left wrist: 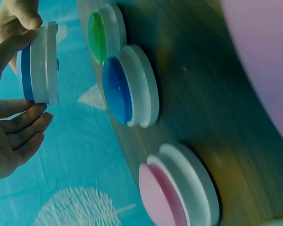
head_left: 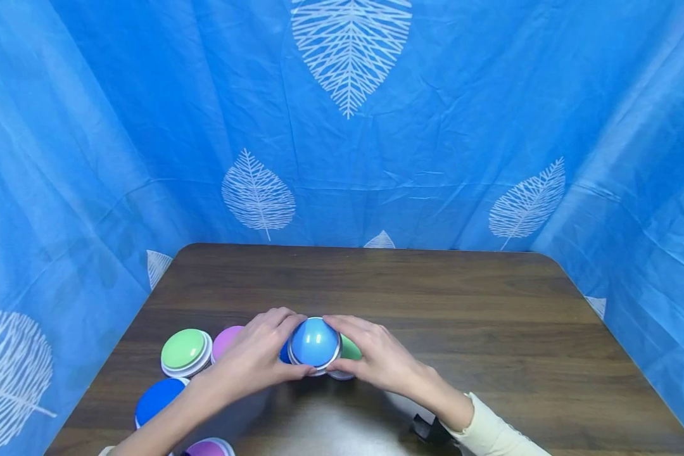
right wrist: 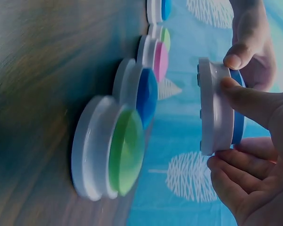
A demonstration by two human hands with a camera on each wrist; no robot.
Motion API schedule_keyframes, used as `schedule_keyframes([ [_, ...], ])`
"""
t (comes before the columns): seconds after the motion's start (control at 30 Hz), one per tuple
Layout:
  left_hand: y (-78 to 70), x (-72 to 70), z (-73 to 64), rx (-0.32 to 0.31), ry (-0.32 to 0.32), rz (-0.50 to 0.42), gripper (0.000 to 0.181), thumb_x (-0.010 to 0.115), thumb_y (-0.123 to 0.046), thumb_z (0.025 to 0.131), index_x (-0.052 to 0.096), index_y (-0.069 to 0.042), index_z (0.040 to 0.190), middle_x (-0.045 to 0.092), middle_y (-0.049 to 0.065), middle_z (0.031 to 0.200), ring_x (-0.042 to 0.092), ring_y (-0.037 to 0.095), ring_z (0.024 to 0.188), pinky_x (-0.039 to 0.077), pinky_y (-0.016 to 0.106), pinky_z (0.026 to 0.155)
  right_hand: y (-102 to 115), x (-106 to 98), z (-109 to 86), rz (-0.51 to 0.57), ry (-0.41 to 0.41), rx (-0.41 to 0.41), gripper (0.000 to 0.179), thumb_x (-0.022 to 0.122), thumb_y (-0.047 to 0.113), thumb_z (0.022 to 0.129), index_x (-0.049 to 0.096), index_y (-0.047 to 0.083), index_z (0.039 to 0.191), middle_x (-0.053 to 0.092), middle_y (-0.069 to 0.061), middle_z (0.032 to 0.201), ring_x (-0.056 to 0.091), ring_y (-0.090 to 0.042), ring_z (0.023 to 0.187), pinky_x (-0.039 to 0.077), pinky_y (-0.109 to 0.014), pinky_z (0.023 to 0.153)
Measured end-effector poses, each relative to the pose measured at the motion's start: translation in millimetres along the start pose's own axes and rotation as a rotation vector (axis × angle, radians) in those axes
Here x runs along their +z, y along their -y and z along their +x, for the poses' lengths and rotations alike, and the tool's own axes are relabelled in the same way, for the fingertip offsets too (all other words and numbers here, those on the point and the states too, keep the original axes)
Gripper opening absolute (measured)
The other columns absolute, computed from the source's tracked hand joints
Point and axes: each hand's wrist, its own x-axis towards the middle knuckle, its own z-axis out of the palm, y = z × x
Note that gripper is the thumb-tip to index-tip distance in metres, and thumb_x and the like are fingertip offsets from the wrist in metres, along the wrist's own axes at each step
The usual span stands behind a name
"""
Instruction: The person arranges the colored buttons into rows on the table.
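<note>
Between my two hands is a round push button (head_left: 315, 342) with a glossy light-blue dome and a white base. The left hand (head_left: 253, 354) grips its left side, thumb at the near edge and fingers at the far edge. On the opposite side the right hand (head_left: 379, 354) pinches it the same way. Both wrist views show the button (right wrist: 218, 106) held up off the table, with small dark feet under its base. Below it on the table are a green button (right wrist: 127, 150) and a dark blue button (left wrist: 117, 89), partly hidden by the hands in the head view.
More dome buttons stand on the left of the wooden table (head_left: 462, 316): pink (head_left: 226, 341), light green (head_left: 183, 348), blue (head_left: 158, 400) and purple (head_left: 208, 448). A black object (head_left: 427, 429) is by the right wrist. Blue leaf-print curtains (head_left: 405, 158) surround the table.
</note>
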Motion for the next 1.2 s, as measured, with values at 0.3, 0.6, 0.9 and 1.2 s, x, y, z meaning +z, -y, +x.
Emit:
schedule_keyframes([
  [0.3,-16.7,19.3,28.3,0.053,0.04,-0.014,0.073,0.081,-0.06,0.072,0.065,-0.009,0.122,0.063,0.001,0.11,0.06,0.018,0.1,0.054,0.038,0.087,-14.8,-23.4,-25.5,-0.05,-0.011,0.041,0.067,0.081,0.027,0.083,0.054,0.004,0.139,0.059,-0.008,0.135,0.059,-0.022,0.121,0.052,-0.04,0.094],
  [0.6,-34.6,41.3,53.1,0.117,0.06,0.0,0.073,0.08,-0.061,0.072,0.066,-0.009,0.122,0.064,0.001,0.111,0.06,0.017,0.101,0.051,0.036,0.092,-30.4,-38.2,-52.3,-0.088,-0.038,0.08,0.066,0.082,0.027,0.082,0.056,0.003,0.137,0.061,-0.009,0.133,0.061,-0.024,0.118,0.053,-0.042,0.091],
  [0.9,-50.1,62.8,73.2,0.14,0.109,0.014,0.072,0.077,-0.064,0.074,0.067,-0.011,0.122,0.065,0.0,0.113,0.059,0.015,0.102,0.051,0.033,0.091,-42.1,-48.6,-74.4,-0.113,-0.018,0.158,0.064,0.081,0.022,0.083,0.055,0.002,0.138,0.061,-0.011,0.132,0.062,-0.027,0.115,0.054,-0.043,0.089],
  [1.2,-56.7,77.3,79.6,0.165,0.142,0.056,0.075,0.073,-0.068,0.075,0.067,-0.011,0.123,0.065,0.0,0.114,0.059,0.016,0.105,0.049,0.035,0.095,-47.4,-48.7,-85.4,-0.138,0.003,0.187,0.063,0.08,0.023,0.084,0.055,0.0,0.137,0.061,-0.014,0.132,0.061,-0.03,0.117,0.053,-0.044,0.09],
])
